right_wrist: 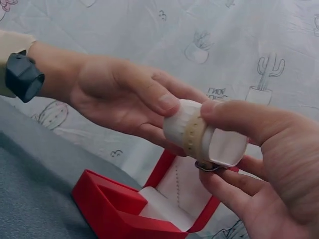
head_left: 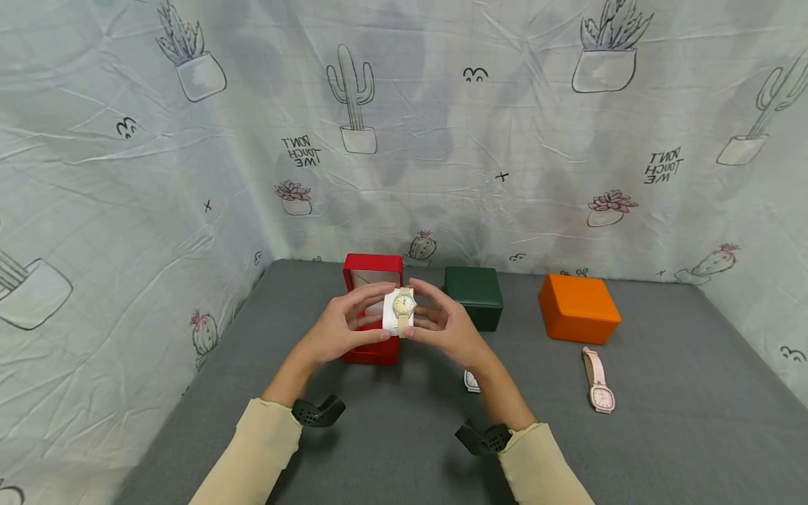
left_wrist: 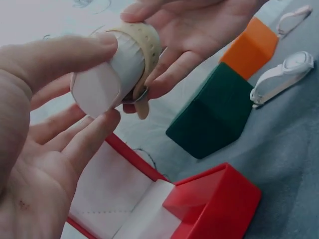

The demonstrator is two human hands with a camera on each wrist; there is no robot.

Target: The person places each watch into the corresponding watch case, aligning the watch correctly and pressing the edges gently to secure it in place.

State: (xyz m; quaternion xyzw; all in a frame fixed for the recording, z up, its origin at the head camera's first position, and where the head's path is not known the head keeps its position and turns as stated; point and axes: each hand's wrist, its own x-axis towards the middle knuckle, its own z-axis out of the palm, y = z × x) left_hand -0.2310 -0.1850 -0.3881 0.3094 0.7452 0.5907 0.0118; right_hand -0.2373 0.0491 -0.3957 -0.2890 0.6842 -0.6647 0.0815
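Both hands hold a watch [head_left: 404, 304] with a cream strap wrapped around a white watch cushion [head_left: 390, 315]. Between thumb and fingers, my left hand [head_left: 344, 324] grips the cushion's left end. My right hand [head_left: 449, 324] pinches the cushion and strap from the right, its thumb on the strap in the right wrist view. The strap [left_wrist: 144, 47] shows its holes and buckle in the left wrist view. Below and behind the hands stands a red watch box [right_wrist: 114, 204] with its lid up and a white lining; the hands partly hide it in the head view.
Right of the red box are a closed green box [head_left: 473, 298] and a closed orange box [head_left: 577, 308]. A pink-strapped watch [head_left: 600, 393] lies before the orange box. Another white watch [head_left: 471, 382] is partly hidden by the right forearm. A patterned cloth hangs behind the grey table [head_left: 391, 449].
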